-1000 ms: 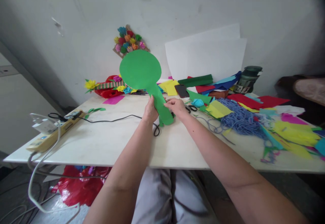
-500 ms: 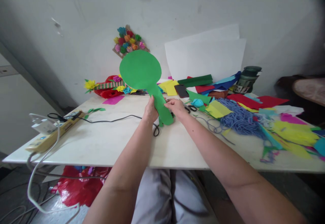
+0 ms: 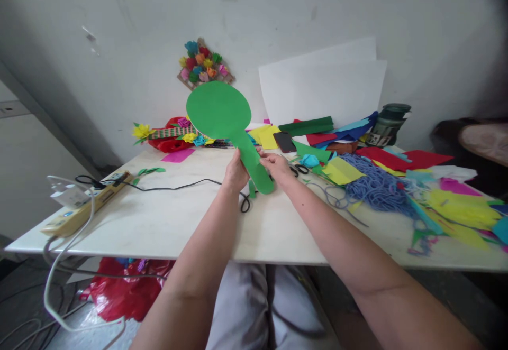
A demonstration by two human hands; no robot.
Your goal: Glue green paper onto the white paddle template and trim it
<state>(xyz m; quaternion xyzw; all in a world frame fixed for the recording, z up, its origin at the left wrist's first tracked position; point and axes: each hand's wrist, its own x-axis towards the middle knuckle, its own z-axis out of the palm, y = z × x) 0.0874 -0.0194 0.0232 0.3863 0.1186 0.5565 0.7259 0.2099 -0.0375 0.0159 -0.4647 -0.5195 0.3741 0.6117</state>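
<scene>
I hold a green paper cutout shaped like a round paddle with a long handle, raised above the white table. My left hand grips the handle from the left. My right hand pinches the handle from the right, near its lower end. The round part stands up and leans left, in front of the wall. A black cable runs on the table under my hands.
Scissors lie just right of my right hand. Blue yarn, coloured paper scraps, a phone and a dark bottle crowd the right side. A power strip sits at left. Paper flowers hang on the wall.
The cutout has tilted slightly, its lower end shifting a little to the right with my right hand. Otherwise nothing has moved.
</scene>
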